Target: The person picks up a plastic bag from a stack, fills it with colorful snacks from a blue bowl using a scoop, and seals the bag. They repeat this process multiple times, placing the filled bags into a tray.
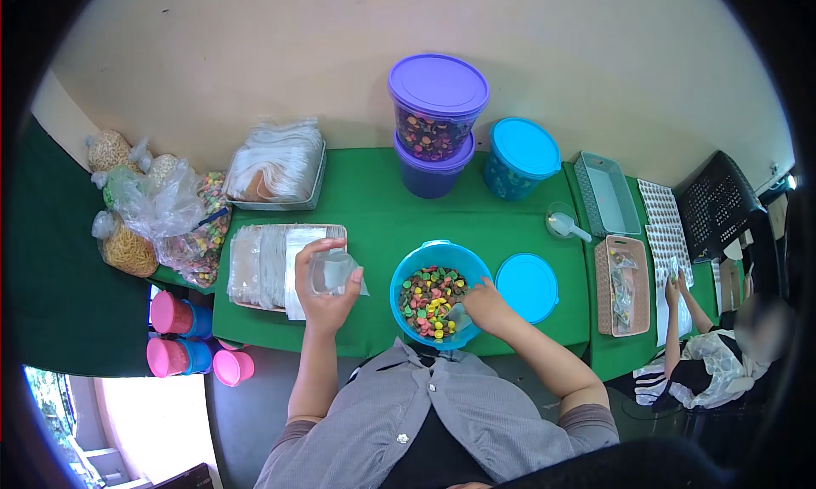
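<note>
My left hand [326,287] grips a small clear plastic bag [337,271] between thumb and fingers, its mouth spread wide. It is above the right end of a tray of stacked clear bags [270,266]. Over the right rim of a blue tub [399,272], my right hand [486,306] is closed on a scoop whose translucent bowl [458,317] dips into colourful snack pieces [432,298]. Those pieces are green, yellow, pink and brown. The scoop's handle is mostly hidden by my fingers. Beside the tub lies a round blue lid [527,287].
Lidded tubs, purple [433,170] and blue [520,162], stand at the back. A basket of bags [276,170] and bulk snack bags [178,204] are left. To the right are a cup with a white scoop [563,223], a pink basket [605,298] and a co-worker [705,366].
</note>
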`<state>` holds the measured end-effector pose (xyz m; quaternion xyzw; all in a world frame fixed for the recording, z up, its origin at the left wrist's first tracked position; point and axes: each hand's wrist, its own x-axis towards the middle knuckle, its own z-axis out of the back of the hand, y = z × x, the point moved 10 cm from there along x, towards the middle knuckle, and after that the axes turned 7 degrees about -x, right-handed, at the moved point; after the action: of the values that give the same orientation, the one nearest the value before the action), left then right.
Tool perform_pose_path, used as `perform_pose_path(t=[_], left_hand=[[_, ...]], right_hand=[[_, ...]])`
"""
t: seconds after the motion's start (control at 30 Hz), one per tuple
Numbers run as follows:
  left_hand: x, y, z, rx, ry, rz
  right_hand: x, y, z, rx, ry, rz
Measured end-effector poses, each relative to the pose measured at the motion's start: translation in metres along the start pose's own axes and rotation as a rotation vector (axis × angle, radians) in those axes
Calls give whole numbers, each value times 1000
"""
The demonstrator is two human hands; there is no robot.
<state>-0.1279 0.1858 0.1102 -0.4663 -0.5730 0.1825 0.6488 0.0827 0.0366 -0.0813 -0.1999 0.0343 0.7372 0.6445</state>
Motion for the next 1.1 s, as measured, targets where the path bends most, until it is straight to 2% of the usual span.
perform_pose_path(t=[0.1,0.17,0.23,0.3,0.37,0.4,0.47,0.57,0.67,0.77,0.87,1.0,1.1], left_hand=[[-7,15,4,97,-13,74],[-11,21,3,127,3,112],[-17,33,-8,104,74,221],[-19,35,-14,99,111,226],[-18,36,-17,98,137,226],[-19,39,-18,108,148,243],[-20,42,-19,115,163,263],[-21,48,-20,103,155,285],[-23,53,-24,104,163,302],[-25,55,-23,103,155,317],[-23,55,-23,95,179,320],[-23,59,-17,132,144,322],[-22,60,-18,126,144,325]], right_hand=[[7,-13,14,84,-52,-89],[13,-23,46,-12,-203,-161],[36,-13,14,6,-202,-112],[49,-6,-10,24,-203,-66],[57,-1,-27,225,-134,8],[58,-2,-27,225,-131,13],[60,-1,-57,317,168,16],[58,11,-64,374,275,65],[66,26,-85,409,187,23],[65,26,-87,535,306,61],[63,21,-89,600,230,55],[53,16,-57,612,281,43],[50,12,-38,678,185,25]])
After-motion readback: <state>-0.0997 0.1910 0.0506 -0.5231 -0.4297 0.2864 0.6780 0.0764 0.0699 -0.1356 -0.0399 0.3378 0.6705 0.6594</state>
